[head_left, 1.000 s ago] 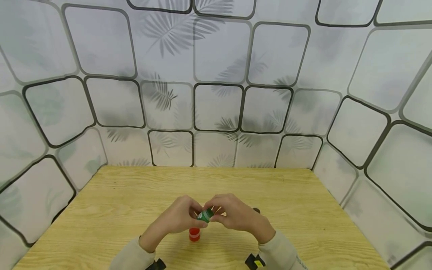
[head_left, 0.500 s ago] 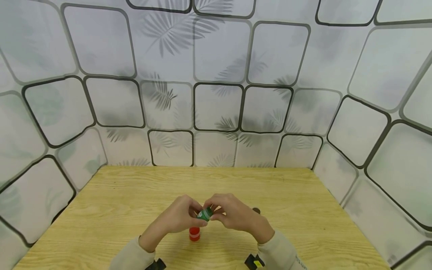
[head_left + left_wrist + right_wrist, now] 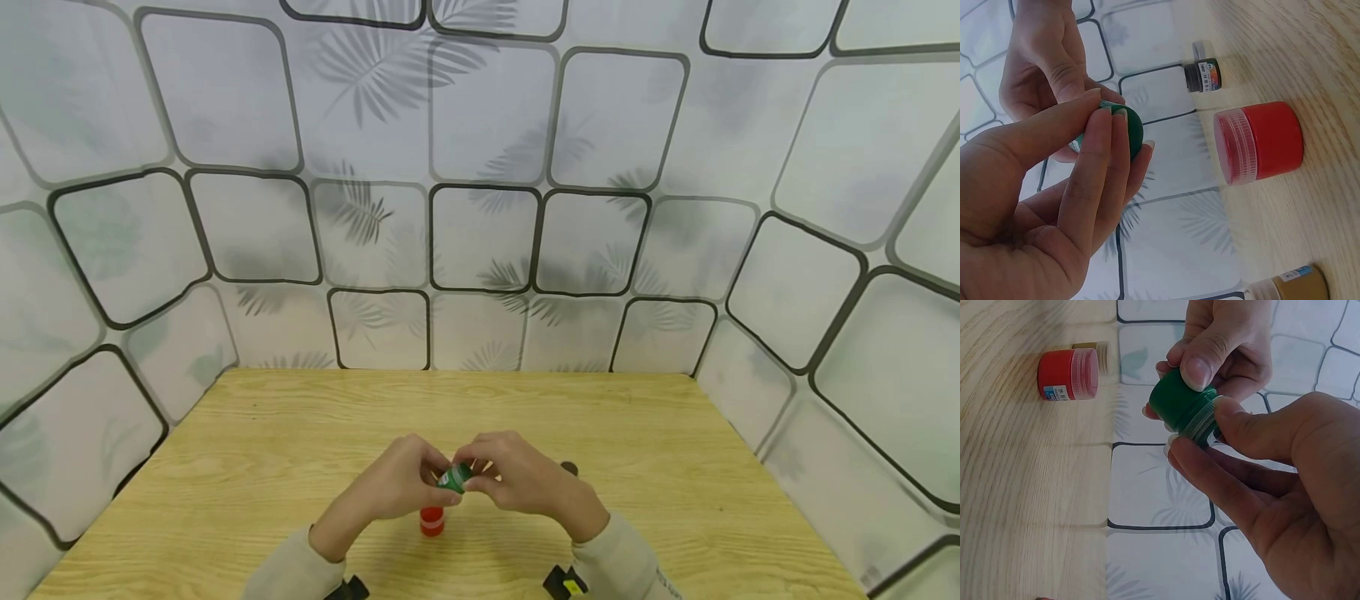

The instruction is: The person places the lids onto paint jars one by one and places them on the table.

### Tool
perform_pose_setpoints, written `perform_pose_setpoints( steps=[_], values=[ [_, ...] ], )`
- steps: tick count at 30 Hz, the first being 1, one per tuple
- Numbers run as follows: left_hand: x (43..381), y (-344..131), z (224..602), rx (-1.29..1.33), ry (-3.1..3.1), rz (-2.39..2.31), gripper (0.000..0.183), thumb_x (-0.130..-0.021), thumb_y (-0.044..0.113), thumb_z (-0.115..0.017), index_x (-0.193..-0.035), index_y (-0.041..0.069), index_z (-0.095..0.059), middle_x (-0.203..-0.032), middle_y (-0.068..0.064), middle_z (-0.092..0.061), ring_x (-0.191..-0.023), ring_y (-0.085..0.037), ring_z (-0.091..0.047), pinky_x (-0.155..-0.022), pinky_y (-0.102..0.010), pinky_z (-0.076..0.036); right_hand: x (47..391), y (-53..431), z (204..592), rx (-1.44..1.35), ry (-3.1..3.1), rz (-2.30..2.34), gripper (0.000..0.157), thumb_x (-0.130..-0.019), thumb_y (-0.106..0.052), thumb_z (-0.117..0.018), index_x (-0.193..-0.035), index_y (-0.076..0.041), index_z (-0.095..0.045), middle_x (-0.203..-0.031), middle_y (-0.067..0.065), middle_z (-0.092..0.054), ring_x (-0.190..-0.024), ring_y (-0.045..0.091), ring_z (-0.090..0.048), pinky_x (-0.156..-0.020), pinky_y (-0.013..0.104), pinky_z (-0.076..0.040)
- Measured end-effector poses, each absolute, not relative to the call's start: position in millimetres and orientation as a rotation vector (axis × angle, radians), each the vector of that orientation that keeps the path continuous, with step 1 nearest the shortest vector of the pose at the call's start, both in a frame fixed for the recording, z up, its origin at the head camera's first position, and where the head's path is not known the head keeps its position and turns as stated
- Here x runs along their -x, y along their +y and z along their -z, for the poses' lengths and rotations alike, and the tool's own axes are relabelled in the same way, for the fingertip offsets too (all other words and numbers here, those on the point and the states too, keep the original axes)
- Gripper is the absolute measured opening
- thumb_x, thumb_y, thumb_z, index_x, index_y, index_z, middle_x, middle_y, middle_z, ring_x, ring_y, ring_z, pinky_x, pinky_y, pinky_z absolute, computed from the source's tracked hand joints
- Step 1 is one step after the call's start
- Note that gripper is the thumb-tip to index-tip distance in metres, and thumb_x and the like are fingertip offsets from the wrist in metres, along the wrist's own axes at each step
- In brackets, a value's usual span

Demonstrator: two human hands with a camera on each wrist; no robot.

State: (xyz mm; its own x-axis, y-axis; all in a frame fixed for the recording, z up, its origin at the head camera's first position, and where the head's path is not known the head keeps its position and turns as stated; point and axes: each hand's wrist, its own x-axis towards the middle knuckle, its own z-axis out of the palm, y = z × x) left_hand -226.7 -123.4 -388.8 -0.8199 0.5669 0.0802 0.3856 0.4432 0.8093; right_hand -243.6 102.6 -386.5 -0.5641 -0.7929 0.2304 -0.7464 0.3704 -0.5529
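My left hand [image 3: 401, 481] holds a small green paint jar [image 3: 452, 478] above the table, fingers and thumb round its body. My right hand [image 3: 517, 473] pinches the jar's clear ridged lid [image 3: 1200, 423] between thumb and fingertips. In the right wrist view the jar is tilted, its green base toward the upper left and the lid toward the right hand. A red paint jar [image 3: 432, 521] with a clear lid stands on the table just below the left hand. In the left wrist view fingers cover much of the green jar.
A small dark jar [image 3: 569, 468] with a printed label stands beyond the right wrist. An ochre jar [image 3: 1302, 284] shows at the lower edge of the left wrist view. The wooden table [image 3: 300, 408] meets patterned cloth walls [image 3: 480, 242] at its back and sides.
My right thumb and fingertips have shifted slightly at the green jar's lid, the thumb a little to the left. The left hand and the red jar have stayed almost still.
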Motion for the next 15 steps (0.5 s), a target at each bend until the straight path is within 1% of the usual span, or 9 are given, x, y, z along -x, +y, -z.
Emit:
perform_pose_setpoints(
  steps=[9, 15],
  values=[
    [225.4, -122.1, 390.4, -0.835, 2.491, -1.322, 0.013, -0.085, 0.013, -0.084, -0.094, 0.004, -0.081, -0.084, -0.005, -0.078, -0.068, -0.009, -0.069, -0.058, -0.021, -0.056, 242.4, 101.0, 384.9, 1.378, 2.571, 0.914, 0.017, -0.100, -0.010, -0.067, -0.115, -0.005, -0.073, -0.102, 0.006, -0.073, -0.087, 0.001, -0.067, -0.074, 0.011, -0.056],
    [225.1, -120.8, 392.6, -0.835, 2.488, -1.324, 0.013, -0.084, 0.011, -0.085, -0.093, 0.003, -0.081, -0.083, -0.006, -0.078, -0.067, -0.010, -0.069, -0.058, -0.021, -0.057, 243.2, 100.0, 385.9, 1.391, 2.588, 0.911, 0.014, -0.099, -0.009, -0.068, -0.111, -0.004, -0.074, -0.096, 0.006, -0.076, -0.081, -0.001, -0.067, -0.071, 0.012, -0.055]
  ],
)
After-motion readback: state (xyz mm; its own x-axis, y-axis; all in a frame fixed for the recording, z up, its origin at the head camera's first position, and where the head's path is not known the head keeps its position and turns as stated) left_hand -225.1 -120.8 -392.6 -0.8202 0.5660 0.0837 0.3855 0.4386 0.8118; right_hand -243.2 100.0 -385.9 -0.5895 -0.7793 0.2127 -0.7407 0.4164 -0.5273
